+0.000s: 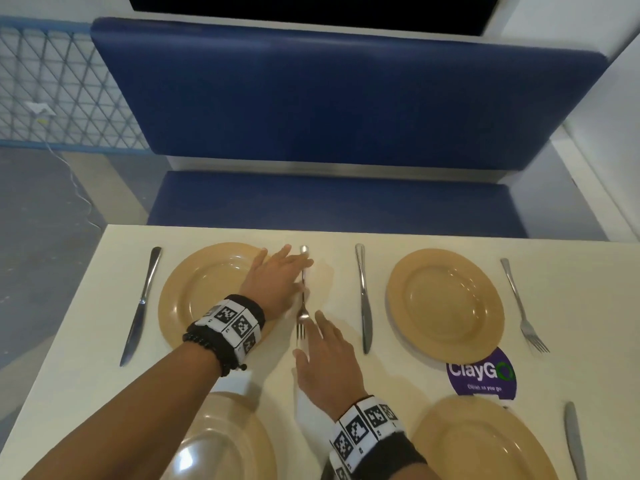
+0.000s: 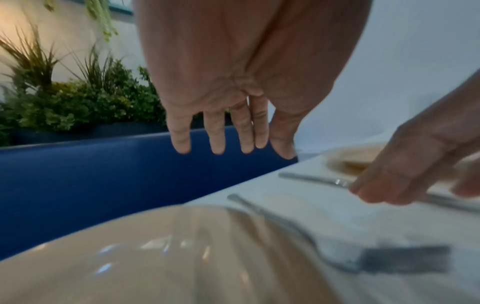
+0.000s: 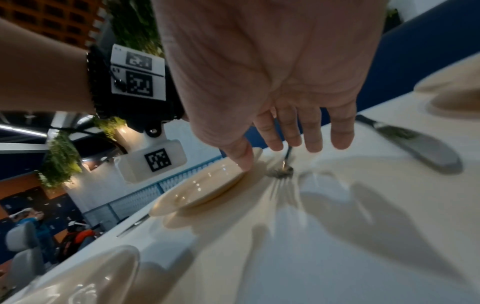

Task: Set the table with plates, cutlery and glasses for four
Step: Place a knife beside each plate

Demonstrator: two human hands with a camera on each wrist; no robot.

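Both my hands lay flat and spread — left hand (image 1: 277,277) beside the fork (image 1: 302,299), right hand (image 1: 325,355) just behind its tines; light, stiff, slippery steel — best pinched mid-handle.

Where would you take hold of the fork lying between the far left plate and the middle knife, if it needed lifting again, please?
I would pinch the fork at mid-handle from above, thumb and finger on its two long edges. It lies flat on the table, tines toward the near side, so nothing can slide under it. The far left plate crowds its left side, so coming straight down looks easier than from the side.
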